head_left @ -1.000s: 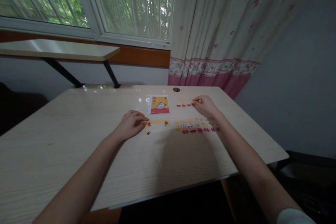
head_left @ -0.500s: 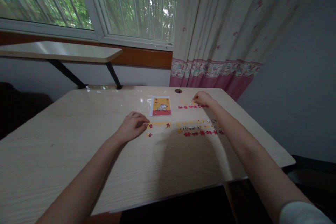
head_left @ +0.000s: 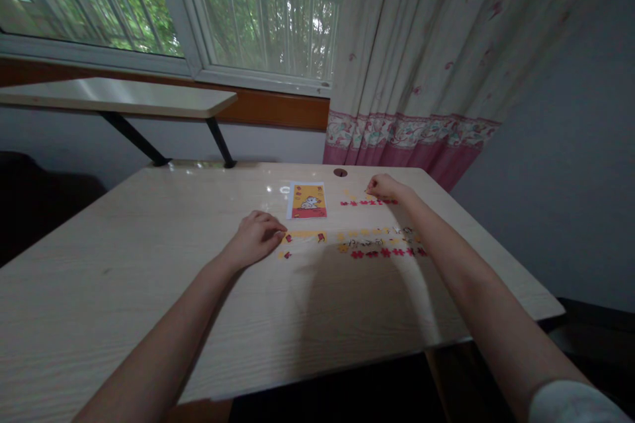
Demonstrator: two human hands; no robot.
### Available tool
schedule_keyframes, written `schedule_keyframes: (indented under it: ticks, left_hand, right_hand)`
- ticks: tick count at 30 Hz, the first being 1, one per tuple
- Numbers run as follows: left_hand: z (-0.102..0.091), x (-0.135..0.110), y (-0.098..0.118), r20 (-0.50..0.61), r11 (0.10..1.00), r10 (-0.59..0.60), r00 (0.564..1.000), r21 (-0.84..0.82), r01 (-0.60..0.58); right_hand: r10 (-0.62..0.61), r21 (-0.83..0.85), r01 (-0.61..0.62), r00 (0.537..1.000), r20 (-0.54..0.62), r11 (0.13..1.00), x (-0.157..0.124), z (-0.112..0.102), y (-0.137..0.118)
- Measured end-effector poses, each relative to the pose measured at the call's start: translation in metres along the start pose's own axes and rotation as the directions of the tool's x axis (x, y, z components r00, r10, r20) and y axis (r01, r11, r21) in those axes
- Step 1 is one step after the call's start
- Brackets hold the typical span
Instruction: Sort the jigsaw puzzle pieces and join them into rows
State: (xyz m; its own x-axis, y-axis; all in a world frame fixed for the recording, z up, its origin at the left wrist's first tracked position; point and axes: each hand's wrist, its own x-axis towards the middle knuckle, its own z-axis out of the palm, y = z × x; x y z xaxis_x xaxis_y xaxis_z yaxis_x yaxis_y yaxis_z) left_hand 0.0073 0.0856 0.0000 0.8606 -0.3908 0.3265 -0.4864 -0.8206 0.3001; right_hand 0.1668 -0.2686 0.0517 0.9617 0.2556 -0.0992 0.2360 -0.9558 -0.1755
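Observation:
My left hand rests on the table with fingers stretched out. Its fingertips touch the left end of a joined strip of yellow puzzle pieces with red figures. My right hand is over the back right group, thumb and fingers pinched at a small yellow puzzle piece. A row of red puzzle pieces lies just in front of it, partly hidden by the hand. Closer to me are several rows of loose yellow, white and red puzzle pieces. Behind the strip lies a picture card showing a white animal.
Below the strip lies a small yellow-and-red piece. A round cable hole sits near the table's back edge. At the back left a raised shelf stands on black legs. A curtain hangs behind the table.
The view has shifted slightly, so everything sits a little further right. My left hand stays at the strip. The right hand remains pinched over the back group, with hardly any movement.

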Motion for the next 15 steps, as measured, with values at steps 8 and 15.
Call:
schedule_keyframes:
  ticks: [8,15]
  left_hand:
    - [-0.006,0.003,0.038,-0.172,0.996,0.057,0.984,-0.053,-0.067]
    - [0.003,0.003,0.075,-0.299,0.968,0.182,0.937,-0.113,-0.224]
  right_hand:
    - [-0.236,0.748,0.356,0.934,-0.267,0.561,-0.067,0.039,-0.060]
    - [-0.199,0.932,0.216,0.966,-0.162,0.290,-0.110,0.070,-0.103]
